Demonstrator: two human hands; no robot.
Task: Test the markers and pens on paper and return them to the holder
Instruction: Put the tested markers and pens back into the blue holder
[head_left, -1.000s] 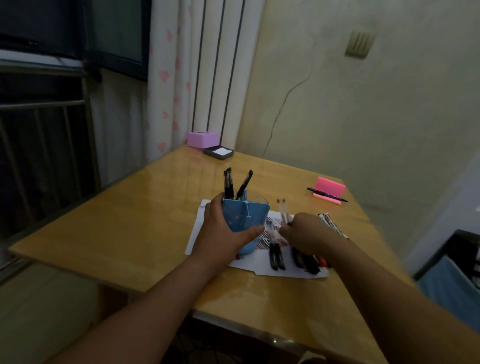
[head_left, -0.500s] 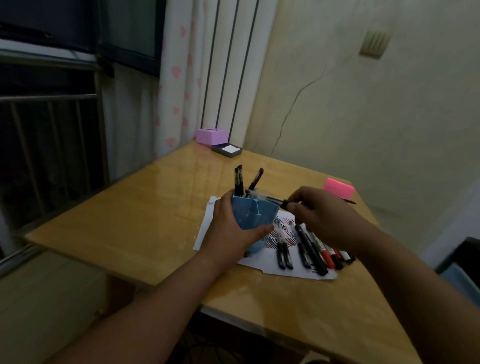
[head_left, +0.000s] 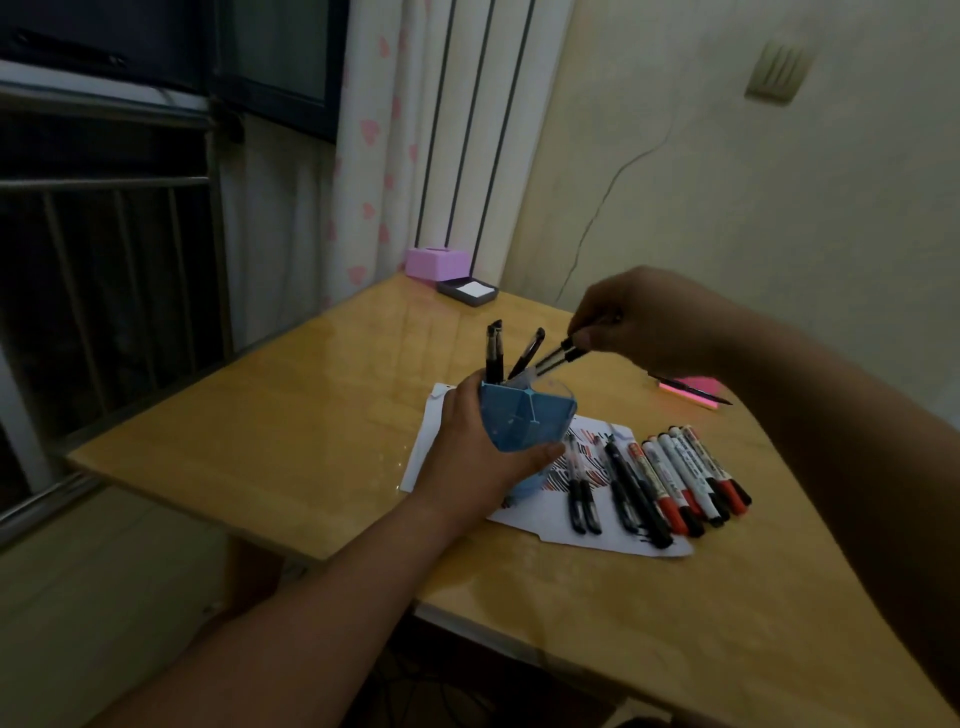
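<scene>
The left hand (head_left: 483, 457) grips the blue holder (head_left: 524, 423) from the side, with fingers and thumb curled round its wall. The holder is at the left part of the paper (head_left: 428, 436). The right hand (head_left: 654, 322) is above the holder and to its right. Its thumb and fingertips pinch the capped ends of 2 thin pens (head_left: 556, 358), and the lower ends of these reach into the holder's opening. Some dark pens (head_left: 493, 348) stand in the holder. On the paper, right of the holder, lie several black pens (head_left: 584, 499) and a row of markers (head_left: 691, 478) with red and black caps, side by side, over red and black scribbles. The table (head_left: 291, 431) is glossy yellow wood. At its far corner are a pink box (head_left: 436, 262) and a small dark tray (head_left: 467, 292). A pink notepad (head_left: 698, 387) with a pen on it is partly hidden by the right forearm. Behind are a curtain (head_left: 384, 130), a barred window (head_left: 104, 249) and a cracked wall (head_left: 727, 182)
</scene>
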